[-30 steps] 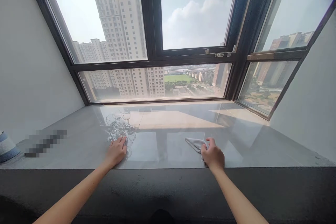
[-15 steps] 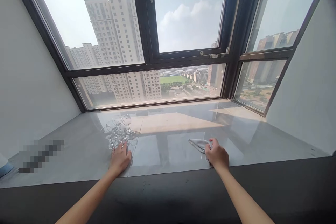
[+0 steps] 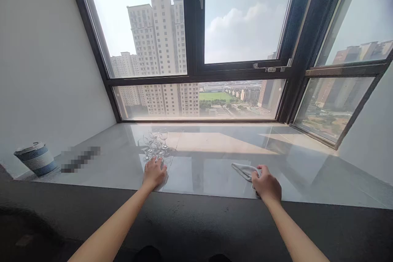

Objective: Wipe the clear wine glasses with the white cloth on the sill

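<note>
Several clear stemmed wine glasses (image 3: 163, 137) stand close together on the glossy grey windowsill (image 3: 202, 176), left of the middle. My left hand (image 3: 154, 173) is at the near side of this group, fingers apart and tips beside the closest glass; whether they touch it is hard to make out. Farther right, my right hand (image 3: 267, 184) rests low over the sill near its front edge. Its fingers are closed on a light grey cloth (image 3: 244, 170), whose folded, pointed end sticks out to the left on the surface.
A blue-and-white striped container (image 3: 37, 157) stands at the sill's left end, beside a pixelated patch. Dark-framed windows (image 3: 196, 77) rise behind the sill, with tall buildings outside. White walls (image 3: 55, 61) close off both sides. The sill's front edge drops to a dark face.
The view has swung left, so the sill's contents sit farther right and the striped container shows in full. Both hands keep about the same places beside the glasses and on the cloth.
</note>
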### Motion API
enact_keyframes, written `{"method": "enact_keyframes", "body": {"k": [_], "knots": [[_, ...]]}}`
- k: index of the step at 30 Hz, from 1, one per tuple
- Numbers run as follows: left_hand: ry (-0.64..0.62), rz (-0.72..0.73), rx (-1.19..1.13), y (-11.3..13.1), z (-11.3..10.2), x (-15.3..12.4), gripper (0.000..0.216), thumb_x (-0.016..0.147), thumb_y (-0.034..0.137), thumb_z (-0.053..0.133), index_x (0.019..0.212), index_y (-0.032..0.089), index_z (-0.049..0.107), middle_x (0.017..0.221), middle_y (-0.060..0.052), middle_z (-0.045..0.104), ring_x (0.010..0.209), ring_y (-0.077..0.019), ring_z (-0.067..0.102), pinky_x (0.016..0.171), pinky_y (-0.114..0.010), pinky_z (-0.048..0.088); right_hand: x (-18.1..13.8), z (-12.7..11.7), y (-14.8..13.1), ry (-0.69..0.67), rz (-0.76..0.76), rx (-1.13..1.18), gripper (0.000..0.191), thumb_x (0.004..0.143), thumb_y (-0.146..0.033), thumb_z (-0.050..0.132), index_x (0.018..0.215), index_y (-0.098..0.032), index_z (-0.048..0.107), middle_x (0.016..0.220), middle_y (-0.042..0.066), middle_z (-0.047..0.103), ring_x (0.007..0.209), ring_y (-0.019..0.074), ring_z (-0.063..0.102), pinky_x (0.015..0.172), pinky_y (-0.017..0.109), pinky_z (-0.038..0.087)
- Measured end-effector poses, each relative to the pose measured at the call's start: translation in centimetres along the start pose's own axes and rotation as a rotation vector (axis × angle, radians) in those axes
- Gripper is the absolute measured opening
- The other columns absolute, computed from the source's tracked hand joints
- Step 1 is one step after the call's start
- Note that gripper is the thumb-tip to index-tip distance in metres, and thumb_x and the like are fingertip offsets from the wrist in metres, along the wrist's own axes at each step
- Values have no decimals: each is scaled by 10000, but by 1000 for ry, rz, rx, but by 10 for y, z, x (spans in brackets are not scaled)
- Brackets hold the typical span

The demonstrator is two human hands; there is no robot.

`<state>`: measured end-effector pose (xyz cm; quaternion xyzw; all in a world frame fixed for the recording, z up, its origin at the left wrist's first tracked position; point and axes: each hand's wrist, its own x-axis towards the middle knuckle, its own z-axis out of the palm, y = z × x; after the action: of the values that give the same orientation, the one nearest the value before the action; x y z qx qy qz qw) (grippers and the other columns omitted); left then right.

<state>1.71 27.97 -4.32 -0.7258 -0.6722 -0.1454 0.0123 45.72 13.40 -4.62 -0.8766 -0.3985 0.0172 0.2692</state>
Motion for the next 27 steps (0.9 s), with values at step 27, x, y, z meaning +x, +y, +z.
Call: {"method": "enact_keyframes", "body": {"k": [27], "knots": [[166,214,-22,-1,-3,-5,351,910,387,436,1041,198,701,1061,-108,638,1061,-271,578,945,-416,411,1,1,-2,39,-20,-18,337,913,-340,387,1168,-215,567,938,94,710,854,252,670,677,303,418]]}}
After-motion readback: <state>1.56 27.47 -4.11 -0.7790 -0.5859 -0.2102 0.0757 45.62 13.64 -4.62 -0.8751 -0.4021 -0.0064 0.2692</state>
